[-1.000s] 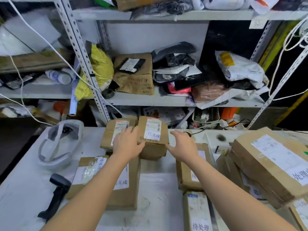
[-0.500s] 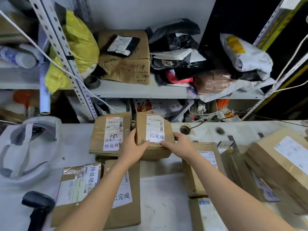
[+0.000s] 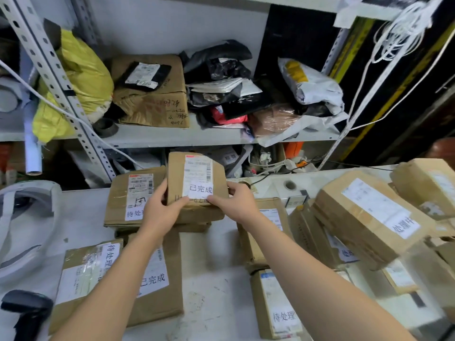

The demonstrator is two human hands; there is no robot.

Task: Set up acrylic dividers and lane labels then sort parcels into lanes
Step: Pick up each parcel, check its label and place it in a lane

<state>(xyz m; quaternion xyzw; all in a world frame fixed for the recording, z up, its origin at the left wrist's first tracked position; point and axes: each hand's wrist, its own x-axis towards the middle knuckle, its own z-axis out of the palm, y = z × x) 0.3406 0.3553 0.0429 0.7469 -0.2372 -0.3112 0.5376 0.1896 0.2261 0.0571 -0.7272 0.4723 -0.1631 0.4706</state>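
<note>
Head view, sorting step. We are gripping one small box (image 3: 197, 168) with both hands at the far middle of the table (image 3: 216, 279), just in front of the shelf (image 3: 172, 136). The left hand (image 3: 160, 207) is wrapping the box's near left corner, thumb lying on the top face. The right hand (image 3: 234, 203) is pinching the near right corner, fingertips touching the white label (image 3: 200, 189) that reads 已完成. Neither hand is spread open; both are closed on the box.

The box is lying straight ahead of both wrists, between them, with its long axis running away from us toward the shelf, so each hand is equally near. Its left side is sitting just beside a box marked 待处理 (image 3: 133, 195). A flat box (image 3: 157, 291) carrying the same 已完成 wording is lying nearer to us, under the left forearm; we are judging that the coming move is a pull back toward it.

The box's near edge is partly hidden, so we cannot tell whether it is lifted clear or resting on the box beneath (image 3: 194, 227).

One second ago the right hand was lying apart from the box, and the left was lying flat on its left edge. Half a second ago both hands had closed in, and now the thumbs are settling on the top face.
</note>
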